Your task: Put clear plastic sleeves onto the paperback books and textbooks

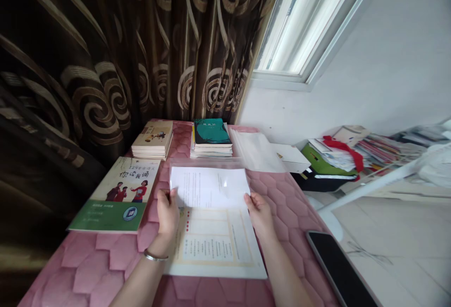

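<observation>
Between my hands lies an open paper book (211,236), its lower page framed by a pale yellow border with red dots at the left. A white printed page (211,187) forms its upper part. Clear plastic film (207,162) shows along the far edge, like a book cover; how far it wraps round the book is hard to see. My left hand (168,211), with a silver bangle at the wrist, pinches the left edge, thumb on top. My right hand (260,211) pinches the right edge the same way. The fingers underneath are hidden.
A green-and-white book (116,194) lies at left. Farther back stand a cream book stack (153,140), a teal-topped stack (212,135) and clear plastic sleeves (255,152). A black phone (338,267) rests on the pink quilted cover (91,269) at right, near a white pole (366,187).
</observation>
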`<state>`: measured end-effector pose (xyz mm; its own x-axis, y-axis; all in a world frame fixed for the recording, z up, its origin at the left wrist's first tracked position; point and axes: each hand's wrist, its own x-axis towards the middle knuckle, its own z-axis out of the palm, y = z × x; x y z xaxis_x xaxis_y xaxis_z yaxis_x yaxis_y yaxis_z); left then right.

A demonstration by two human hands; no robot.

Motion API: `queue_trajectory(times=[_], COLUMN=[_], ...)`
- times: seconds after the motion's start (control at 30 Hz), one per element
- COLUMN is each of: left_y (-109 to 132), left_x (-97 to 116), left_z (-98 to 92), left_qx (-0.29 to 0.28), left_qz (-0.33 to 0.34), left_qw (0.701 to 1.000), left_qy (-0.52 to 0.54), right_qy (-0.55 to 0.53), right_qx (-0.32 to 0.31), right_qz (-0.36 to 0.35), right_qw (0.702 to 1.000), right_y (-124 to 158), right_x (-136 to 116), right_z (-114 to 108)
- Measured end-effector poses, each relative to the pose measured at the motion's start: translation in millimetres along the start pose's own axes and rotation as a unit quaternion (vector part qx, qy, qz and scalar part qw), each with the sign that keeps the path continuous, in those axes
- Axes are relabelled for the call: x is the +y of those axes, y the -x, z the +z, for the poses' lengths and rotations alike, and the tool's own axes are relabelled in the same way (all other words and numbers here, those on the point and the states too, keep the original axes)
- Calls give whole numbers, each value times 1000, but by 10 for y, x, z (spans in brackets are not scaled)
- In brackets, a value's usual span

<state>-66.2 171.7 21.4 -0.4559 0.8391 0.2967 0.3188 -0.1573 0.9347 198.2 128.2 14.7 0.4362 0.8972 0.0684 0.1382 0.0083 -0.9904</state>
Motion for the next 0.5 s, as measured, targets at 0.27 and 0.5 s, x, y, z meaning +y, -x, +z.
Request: queue_trajectory(times=[0.27, 0.5], left_y=[-5, 8], left_x=[23, 53], left_z=[-3, 1], left_qx=[11, 20], left_qz=[3, -4], left_qw=[999, 1000], left_qy=[-32, -1], right_qy=[64, 37], right_qx=[106, 67], right_qz=[-32, -18], right_qw=[992, 997], right_y=[39, 63], right_x=[-8, -125], right_z=[161, 86])
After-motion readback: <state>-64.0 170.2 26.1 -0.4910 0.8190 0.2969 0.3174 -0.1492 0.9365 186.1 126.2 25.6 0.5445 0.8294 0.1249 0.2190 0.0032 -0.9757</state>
